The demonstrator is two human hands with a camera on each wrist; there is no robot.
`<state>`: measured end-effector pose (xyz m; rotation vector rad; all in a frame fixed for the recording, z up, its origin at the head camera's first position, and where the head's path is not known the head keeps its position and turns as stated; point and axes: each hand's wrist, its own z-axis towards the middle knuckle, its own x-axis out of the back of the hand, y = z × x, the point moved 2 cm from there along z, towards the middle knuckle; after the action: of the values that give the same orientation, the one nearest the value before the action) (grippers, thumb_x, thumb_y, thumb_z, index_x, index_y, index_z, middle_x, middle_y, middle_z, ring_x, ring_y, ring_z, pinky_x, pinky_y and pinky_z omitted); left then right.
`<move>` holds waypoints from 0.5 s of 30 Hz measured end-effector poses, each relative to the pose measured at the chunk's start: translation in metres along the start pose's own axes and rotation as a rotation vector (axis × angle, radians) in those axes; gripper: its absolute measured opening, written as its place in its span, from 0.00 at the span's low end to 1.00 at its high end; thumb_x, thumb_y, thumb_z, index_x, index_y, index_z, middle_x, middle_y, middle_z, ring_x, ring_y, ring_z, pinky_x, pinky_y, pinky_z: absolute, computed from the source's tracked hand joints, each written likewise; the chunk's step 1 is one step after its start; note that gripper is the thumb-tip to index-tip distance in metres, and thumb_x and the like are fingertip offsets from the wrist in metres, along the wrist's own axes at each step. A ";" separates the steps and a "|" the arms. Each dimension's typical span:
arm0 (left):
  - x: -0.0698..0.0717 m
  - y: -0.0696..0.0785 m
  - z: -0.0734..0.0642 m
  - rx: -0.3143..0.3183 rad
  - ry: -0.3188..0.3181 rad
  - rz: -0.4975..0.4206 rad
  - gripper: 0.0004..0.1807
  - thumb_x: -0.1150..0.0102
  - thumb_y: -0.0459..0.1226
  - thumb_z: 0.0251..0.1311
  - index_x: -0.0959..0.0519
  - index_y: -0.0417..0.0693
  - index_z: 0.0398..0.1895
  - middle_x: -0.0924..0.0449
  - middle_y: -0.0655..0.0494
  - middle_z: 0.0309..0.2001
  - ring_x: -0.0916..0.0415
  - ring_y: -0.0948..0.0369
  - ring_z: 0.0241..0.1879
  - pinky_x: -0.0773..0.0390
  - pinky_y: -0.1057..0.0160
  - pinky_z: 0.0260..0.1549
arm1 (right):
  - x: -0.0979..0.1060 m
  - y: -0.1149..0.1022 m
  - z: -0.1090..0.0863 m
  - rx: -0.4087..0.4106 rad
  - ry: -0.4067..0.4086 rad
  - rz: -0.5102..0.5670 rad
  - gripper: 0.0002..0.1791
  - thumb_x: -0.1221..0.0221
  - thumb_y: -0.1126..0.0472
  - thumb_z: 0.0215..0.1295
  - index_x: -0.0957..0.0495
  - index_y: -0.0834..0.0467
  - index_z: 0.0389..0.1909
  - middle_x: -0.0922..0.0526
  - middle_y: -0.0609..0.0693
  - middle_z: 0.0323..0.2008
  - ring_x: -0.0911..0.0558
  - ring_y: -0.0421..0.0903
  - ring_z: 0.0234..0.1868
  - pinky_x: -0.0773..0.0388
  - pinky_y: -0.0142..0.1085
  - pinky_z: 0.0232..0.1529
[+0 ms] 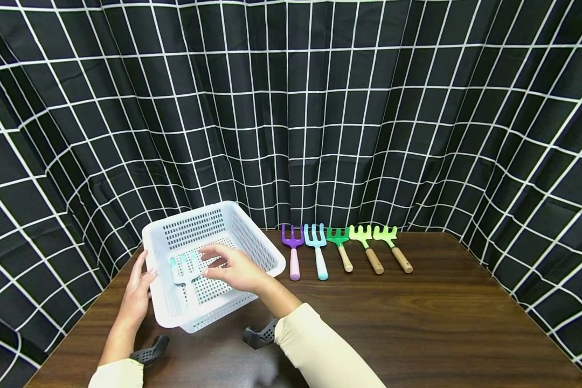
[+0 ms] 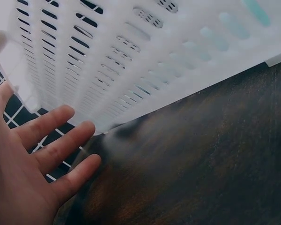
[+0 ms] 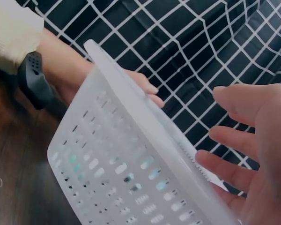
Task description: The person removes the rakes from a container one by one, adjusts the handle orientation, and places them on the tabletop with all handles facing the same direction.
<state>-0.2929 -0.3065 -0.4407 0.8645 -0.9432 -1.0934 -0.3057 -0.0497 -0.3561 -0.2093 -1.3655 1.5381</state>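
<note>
A white perforated plastic basket stands tilted on the left of the table. My left hand holds its left rim, thumb over the edge; in the left wrist view the other fingers spread along the outside of the wall. Inside lies a pale hand fork with mint-green tine tips. My right hand hovers over the basket beside this fork, fingers loosely bent and nothing between them. The right wrist view shows that hand just above the rim.
Right of the basket, a row of hand forks lies on the brown table: purple, light blue, dark green and two lime ones with wooden handles. A black-and-white grid curtain hangs behind and along both sides.
</note>
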 end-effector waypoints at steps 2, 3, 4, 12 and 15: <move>0.001 0.001 0.002 -0.005 0.002 0.004 0.32 0.64 0.41 0.76 0.59 0.47 0.78 0.24 0.69 0.43 0.23 0.72 0.37 0.24 0.67 0.30 | -0.004 -0.001 0.002 0.001 -0.021 -0.041 0.24 0.38 0.63 0.64 0.27 0.58 0.61 0.19 0.55 0.51 0.18 0.44 0.47 0.27 0.29 0.48; 0.001 0.001 0.002 -0.006 0.004 0.008 0.32 0.64 0.41 0.76 0.59 0.46 0.78 0.25 0.70 0.43 0.24 0.72 0.37 0.24 0.67 0.30 | -0.005 -0.002 0.003 0.001 -0.036 -0.060 0.24 0.38 0.63 0.64 0.27 0.58 0.61 0.19 0.55 0.51 0.18 0.42 0.46 0.27 0.28 0.47; 0.001 0.002 0.002 -0.007 0.006 0.015 0.32 0.63 0.41 0.76 0.59 0.46 0.78 0.25 0.70 0.42 0.24 0.72 0.37 0.25 0.67 0.29 | -0.006 -0.002 0.005 0.001 -0.055 -0.084 0.24 0.37 0.63 0.64 0.27 0.58 0.61 0.18 0.54 0.50 0.19 0.40 0.46 0.28 0.28 0.46; 0.001 0.004 0.001 0.008 0.027 0.026 0.32 0.63 0.40 0.76 0.59 0.44 0.77 0.26 0.74 0.42 0.26 0.75 0.38 0.25 0.69 0.30 | -0.014 -0.001 0.016 -0.045 -0.223 -0.129 0.23 0.37 0.63 0.64 0.26 0.58 0.60 0.16 0.51 0.45 0.19 0.34 0.43 0.28 0.24 0.44; -0.003 0.001 0.000 0.001 0.034 -0.013 0.32 0.63 0.39 0.76 0.58 0.42 0.77 0.24 0.72 0.41 0.25 0.73 0.37 0.25 0.69 0.29 | -0.016 0.004 0.018 -0.074 -0.282 -0.117 0.22 0.38 0.64 0.64 0.25 0.58 0.60 0.15 0.49 0.43 0.20 0.33 0.44 0.30 0.24 0.45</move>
<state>-0.2928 -0.3032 -0.4400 0.8881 -0.9110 -1.0866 -0.3133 -0.0723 -0.3607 0.0444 -1.6278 1.4597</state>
